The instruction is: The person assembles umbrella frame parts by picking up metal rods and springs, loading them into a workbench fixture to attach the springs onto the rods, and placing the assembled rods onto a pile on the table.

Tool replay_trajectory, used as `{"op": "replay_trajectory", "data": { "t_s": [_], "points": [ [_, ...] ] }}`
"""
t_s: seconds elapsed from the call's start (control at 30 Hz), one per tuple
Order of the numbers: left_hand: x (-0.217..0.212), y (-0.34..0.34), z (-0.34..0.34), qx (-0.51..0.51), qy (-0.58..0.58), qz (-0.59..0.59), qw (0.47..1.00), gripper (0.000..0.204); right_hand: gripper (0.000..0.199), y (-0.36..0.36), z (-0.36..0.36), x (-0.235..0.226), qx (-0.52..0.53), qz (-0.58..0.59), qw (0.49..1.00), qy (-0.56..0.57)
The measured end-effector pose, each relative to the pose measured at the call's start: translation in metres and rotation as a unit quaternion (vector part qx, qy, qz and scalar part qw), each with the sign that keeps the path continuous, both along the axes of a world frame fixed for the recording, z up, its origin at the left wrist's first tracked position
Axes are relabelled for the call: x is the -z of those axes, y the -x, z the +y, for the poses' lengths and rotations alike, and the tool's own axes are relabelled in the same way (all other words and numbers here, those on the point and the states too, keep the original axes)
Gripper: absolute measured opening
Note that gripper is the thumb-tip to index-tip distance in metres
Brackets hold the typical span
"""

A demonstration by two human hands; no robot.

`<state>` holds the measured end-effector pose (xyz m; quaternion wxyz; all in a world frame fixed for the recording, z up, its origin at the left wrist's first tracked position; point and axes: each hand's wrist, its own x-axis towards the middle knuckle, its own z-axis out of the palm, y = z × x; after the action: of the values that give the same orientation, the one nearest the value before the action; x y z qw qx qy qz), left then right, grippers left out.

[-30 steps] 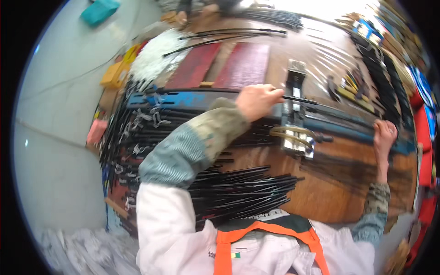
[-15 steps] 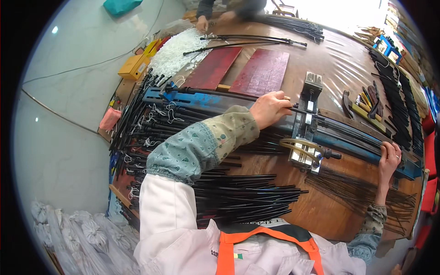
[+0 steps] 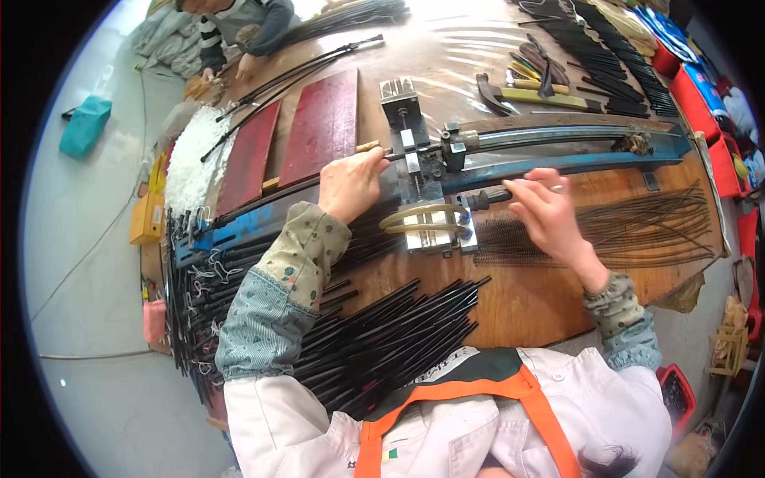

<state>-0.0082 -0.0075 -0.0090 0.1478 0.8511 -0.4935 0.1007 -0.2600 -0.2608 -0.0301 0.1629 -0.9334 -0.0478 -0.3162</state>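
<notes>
A metal clamping device point(image 3: 426, 171) stands across a long blue rail point(image 3: 558, 167) on the workbench. My left hand point(image 3: 351, 188) is closed on a thin black rod point(image 3: 392, 154), just left of the device. The rod's far part runs into a black block point(image 3: 453, 150) on the device. My right hand point(image 3: 548, 215) has thumb and forefinger pinched at the tip of the device's black handle point(image 3: 488, 198). Its other fingers are curled loosely. Two yellowish hoses point(image 3: 422, 213) loop over the device's near metal block. Many black rods point(image 3: 390, 334) lie in a pile in front of me.
Two dark red boards point(image 3: 319, 119) and a white heap of small pieces point(image 3: 195, 167) lie farther left. Thin springs point(image 3: 613, 227) spread at the right. A hammer point(image 3: 534, 97) rests beyond the rail. Another person's hands point(image 3: 231, 72) are at the far left edge.
The view has turned to the right. My right hand has left the rail's right end and come to the black handle. My left hand stays on the rod beside the device.
</notes>
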Motion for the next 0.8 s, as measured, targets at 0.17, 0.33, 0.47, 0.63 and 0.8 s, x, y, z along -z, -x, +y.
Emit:
{"op": "replay_trajectory", "data": {
  "t_s": [0.17, 0.33, 0.47, 0.63, 0.8],
  "points": [
    [0.002, 0.001, 0.000, 0.019, 0.030, -0.015, 0.999, 0.014, 0.023, -0.014, 0.008, 0.018, -0.043, 0.053, 0.982, -0.177],
    [0.007, -0.003, -0.008, 0.061, 0.061, -0.103, 0.991, 0.011, 0.022, -0.023, -0.003, 0.021, -0.045, 0.084, 0.968, -0.232],
    [0.010, -0.044, 0.003, 0.134, 0.060, -0.213, 0.966, 0.011, 0.032, 0.006, 0.010, 0.029, -0.020, 0.149, 0.988, -0.024],
    [0.014, -0.076, 0.061, 0.074, 0.095, -0.260, 0.958, 0.015, 0.023, 0.025, 0.047, 0.056, -0.036, 0.144, 0.974, 0.170],
    [0.011, 0.130, 0.058, -0.031, -0.217, -0.153, 0.964, 0.017, 0.030, 0.037, 0.030, 0.052, -0.068, 0.239, 0.969, 0.002]
  ]
}}
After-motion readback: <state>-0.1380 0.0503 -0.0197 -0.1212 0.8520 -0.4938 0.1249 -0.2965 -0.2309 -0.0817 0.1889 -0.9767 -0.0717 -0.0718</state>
